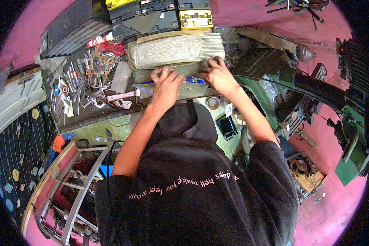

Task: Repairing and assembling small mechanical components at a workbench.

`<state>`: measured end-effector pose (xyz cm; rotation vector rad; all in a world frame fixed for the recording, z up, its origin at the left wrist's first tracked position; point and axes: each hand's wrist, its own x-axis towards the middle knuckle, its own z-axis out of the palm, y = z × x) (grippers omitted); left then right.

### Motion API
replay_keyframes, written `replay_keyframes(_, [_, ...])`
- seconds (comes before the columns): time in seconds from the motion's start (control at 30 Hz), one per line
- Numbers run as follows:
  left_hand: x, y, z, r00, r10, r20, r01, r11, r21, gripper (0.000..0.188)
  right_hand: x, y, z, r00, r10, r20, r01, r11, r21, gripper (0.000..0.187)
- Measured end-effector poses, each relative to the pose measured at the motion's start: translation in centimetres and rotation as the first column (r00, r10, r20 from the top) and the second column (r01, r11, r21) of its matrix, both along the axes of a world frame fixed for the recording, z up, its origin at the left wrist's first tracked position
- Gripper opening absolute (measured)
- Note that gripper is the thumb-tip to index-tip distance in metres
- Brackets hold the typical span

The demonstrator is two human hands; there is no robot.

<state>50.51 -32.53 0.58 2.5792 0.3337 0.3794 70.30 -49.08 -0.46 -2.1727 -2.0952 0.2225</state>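
Tools (86, 84) crowd the bench (86, 117), stopping short of its front edge. Left hand (168, 84), half curled, is over a blue strip (196, 80), a pleated block (168, 51) close behind; right hand (220, 76), bent, nears its end. Either's hold: cannot tell.

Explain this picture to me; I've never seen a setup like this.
There is no robot here: these are a person's bare left hand and right hand. The one picture comes from a wide fisheye camera worn on their head, looking down, so straight edges bend near the rim. On the dark bench, hand tools, including an adjustable wrench, lie to the left; a pale, ribbed-ended block lies beyond the hands. A narrow blue item with a yellow patch lies between the hands; whether either one grips it is unclear.
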Motion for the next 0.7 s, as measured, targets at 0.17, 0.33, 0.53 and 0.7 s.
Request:
replay_keyframes(0.17, [0.4, 0.0, 0.1, 0.999, -0.037, 0.007, 0.037, 0.999, 0.04, 0.017, 0.0, 0.4, 1.0, 1.0, -0.006, -0.007, 0.005, 0.994, -0.11, 0.028])
replay_keyframes(0.33, [0.3, 0.9, -0.4, 0.999, -0.036, -0.012, 0.037, 0.999, 0.025, 0.017, 0.2, 0.0, 2.9, 0.978, -0.127, -0.167, 0.104, 0.985, -0.141, 0.026])
replay_keyframes(0.53, [-0.5, 3.3, -0.9, 1.0, -0.002, 0.007, 0.003, 0.999, -0.045, 0.015, -0.6, -0.6, 3.2, 0.922, -0.296, -0.248, 0.299, 0.954, -0.028, 0.018])
replay_keyframes(0.7, [-4.1, 6.8, -0.7, 0.994, 0.107, -0.027, -0.108, 0.992, -0.061, 0.015, -3.2, 0.7, 4.1, 0.845, -0.434, -0.311, 0.474, 0.878, 0.065, 0.013])
